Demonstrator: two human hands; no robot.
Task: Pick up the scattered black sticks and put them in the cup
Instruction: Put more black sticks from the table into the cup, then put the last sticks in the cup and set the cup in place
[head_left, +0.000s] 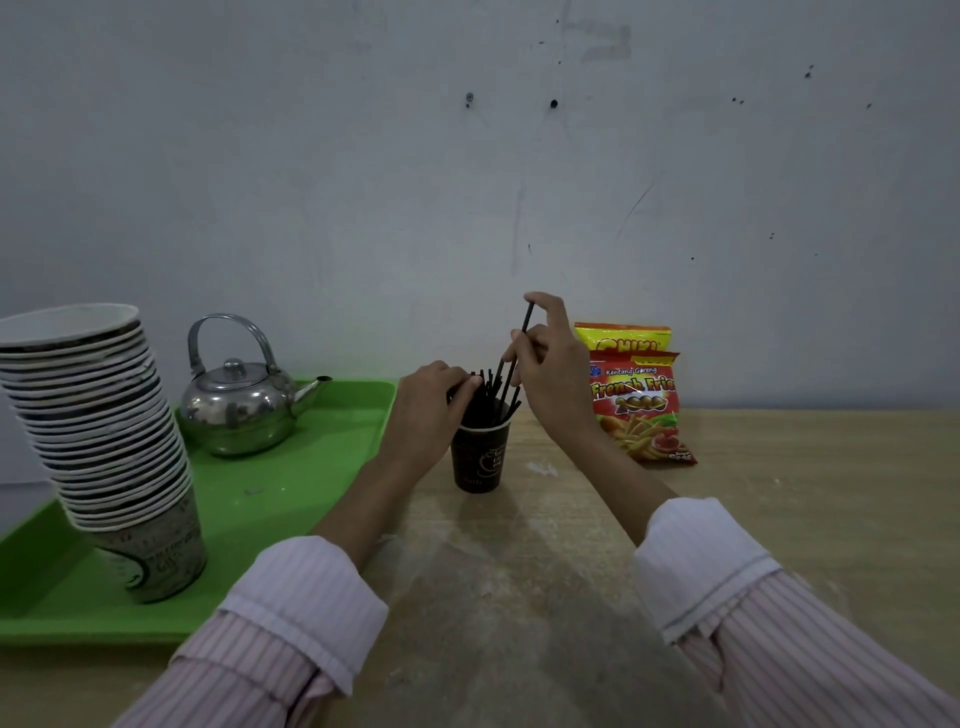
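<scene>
A dark brown paper cup (478, 460) stands on the wooden table, just right of the green tray. Several black sticks (491, 395) stand in it, leaning in different directions. My left hand (431, 395) rests against the left side of the stick bundle above the rim, fingers closed around some of them. My right hand (545, 364) is above and right of the cup, pinching one long black stick (525, 327) that is tilted with its lower end down among the others in the cup.
A green tray (311, 467) on the left carries a steel kettle (241, 405) and a tall leaning stack of paper cups (104, 431). Two snack bags (639, 400) lean on the wall right of the cup. Bare wooden table (519, 597) lies in front.
</scene>
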